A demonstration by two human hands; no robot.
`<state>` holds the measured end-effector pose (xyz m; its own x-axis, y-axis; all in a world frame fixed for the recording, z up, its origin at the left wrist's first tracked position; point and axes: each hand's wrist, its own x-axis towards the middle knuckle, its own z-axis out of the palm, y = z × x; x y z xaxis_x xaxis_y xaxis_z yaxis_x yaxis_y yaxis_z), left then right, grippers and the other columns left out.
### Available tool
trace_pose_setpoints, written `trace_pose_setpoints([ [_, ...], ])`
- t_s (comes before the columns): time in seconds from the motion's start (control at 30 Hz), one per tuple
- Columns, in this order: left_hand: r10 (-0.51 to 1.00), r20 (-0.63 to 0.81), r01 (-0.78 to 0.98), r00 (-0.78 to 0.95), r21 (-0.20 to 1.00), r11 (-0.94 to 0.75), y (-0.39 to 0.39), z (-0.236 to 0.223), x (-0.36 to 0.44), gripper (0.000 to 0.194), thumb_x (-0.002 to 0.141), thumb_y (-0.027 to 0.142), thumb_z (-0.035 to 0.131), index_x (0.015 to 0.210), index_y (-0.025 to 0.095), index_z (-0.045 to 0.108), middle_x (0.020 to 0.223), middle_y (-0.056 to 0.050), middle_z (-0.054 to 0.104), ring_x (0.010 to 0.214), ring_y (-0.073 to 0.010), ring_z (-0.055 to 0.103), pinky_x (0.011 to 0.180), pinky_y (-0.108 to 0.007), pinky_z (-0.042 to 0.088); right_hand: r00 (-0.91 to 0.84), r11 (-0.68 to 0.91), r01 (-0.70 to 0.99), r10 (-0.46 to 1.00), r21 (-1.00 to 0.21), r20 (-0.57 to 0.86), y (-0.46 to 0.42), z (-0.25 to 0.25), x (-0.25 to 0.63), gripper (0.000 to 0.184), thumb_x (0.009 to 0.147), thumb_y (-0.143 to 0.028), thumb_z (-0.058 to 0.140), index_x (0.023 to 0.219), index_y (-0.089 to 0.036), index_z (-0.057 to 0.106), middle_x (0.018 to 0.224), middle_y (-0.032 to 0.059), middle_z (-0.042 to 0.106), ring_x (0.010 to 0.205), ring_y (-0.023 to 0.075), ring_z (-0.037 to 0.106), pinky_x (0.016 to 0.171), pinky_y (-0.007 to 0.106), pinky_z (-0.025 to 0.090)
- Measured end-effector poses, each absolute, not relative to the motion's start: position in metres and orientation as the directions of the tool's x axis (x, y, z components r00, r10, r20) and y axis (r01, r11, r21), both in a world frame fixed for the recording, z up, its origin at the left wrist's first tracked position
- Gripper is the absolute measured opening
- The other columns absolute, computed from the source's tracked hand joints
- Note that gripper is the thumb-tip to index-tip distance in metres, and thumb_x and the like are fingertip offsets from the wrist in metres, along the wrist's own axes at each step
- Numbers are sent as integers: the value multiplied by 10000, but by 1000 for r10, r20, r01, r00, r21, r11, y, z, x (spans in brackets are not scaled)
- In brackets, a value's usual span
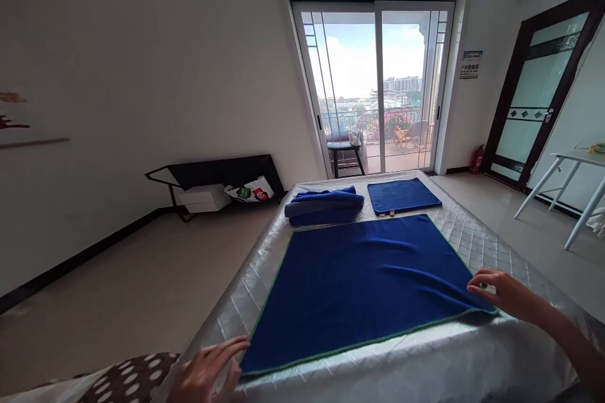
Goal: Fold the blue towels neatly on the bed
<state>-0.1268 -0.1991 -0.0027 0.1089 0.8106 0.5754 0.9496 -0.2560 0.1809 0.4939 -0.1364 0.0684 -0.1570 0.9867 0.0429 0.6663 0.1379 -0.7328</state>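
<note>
A blue cloth (354,283) with green edging lies spread over the plastic-covered mattress, with a few wrinkles toward its right side. At its near left corner is my left hand (208,368), fingers stretched out and the tips at the cloth's edge. My right hand (508,296) is over the near right corner, its fingers loosely curved with a gap to the thumb and nothing visible between them. Beyond the cloth sit a loosely piled blue cloth bundle (324,206) and, to its right, a flat folded blue cloth (404,195) with small pale tags.
The quilted silvery mattress (491,242) carries the cloths. A dark tilted rack (222,170) with a white box (203,198) stands by the left wall. Brown dotted fabric (130,378) is at lower left. A white table (574,157) is on the right; sliding glass doors (378,88) are behind.
</note>
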Motion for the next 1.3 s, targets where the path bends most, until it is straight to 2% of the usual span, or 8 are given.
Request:
trace_pose_setpoints([
  [0.1,796,593,942,120,186,-281,-155,20,-113,379,922,466,416,910,308,760,972,-18,795,910,-244,734,860,-378,570,-156,234,661,972,-713,174,-85,75,472,334,802,-595,662,799,-289,797,983,70,773,927,289,696,917,425,519],
  [0.2,858,480,923,184,215,-318,-89,39,-76,424,946,443,369,983,251,746,1071,-56,780,1029,-245,714,980,-400,531,-172,272,765,960,-584,221,-23,69,441,331,922,-451,542,1031,-253,784,1224,100,726,1172,299,644,1073,423,440],
  [0.37,957,211,956,200,172,-237,11,32,-23,548,990,483,342,1347,167,614,1463,-123,576,1374,-270,507,1155,-436,382,-120,124,942,992,-311,31,52,38,409,546,1002,-378,394,1468,-121,516,1575,149,425,1465,277,371,1199,418,285],
  [0.57,996,56,994,63,90,-67,56,-14,-36,614,1015,543,299,1550,251,373,1634,-93,328,1510,-276,286,1221,-484,240,-51,47,989,998,-142,-25,81,1,414,633,1032,-460,237,1590,-167,293,1667,81,230,1539,215,170,1244,431,157],
  [0.8,996,84,997,-43,74,36,57,-25,-66,658,1013,591,266,1565,242,340,1634,-117,322,1519,-286,257,1226,-489,220,27,-33,994,998,-100,-55,87,1,427,629,1028,-449,194,1604,-202,258,1670,59,224,1535,219,192,1239,452,165],
  [0.97,993,97,995,-73,73,66,53,-19,-65,628,1025,547,274,1559,227,355,1630,-137,328,1509,-269,288,1224,-455,235,118,-118,993,993,-10,1,87,19,385,612,1007,-306,221,1540,-50,378,1611,168,345,1516,280,255,1229,492,169],
  [1.2,991,111,995,-77,70,69,54,-19,-61,623,1020,549,292,1559,242,354,1630,-122,334,1510,-281,284,1222,-471,240,-368,368,900,929,-235,47,72,13,210,637,1029,-469,253,1575,-154,343,1616,93,342,1514,235,265,1231,404,193],
  [1.3,990,109,995,-85,63,78,54,-20,-62,641,1015,557,296,1567,236,335,1632,-131,329,1509,-292,285,1220,-473,243,-447,440,851,893,-287,44,71,4,176,661,1017,-521,287,1598,-204,285,1613,75,344,1512,248,268,1235,438,186],
])
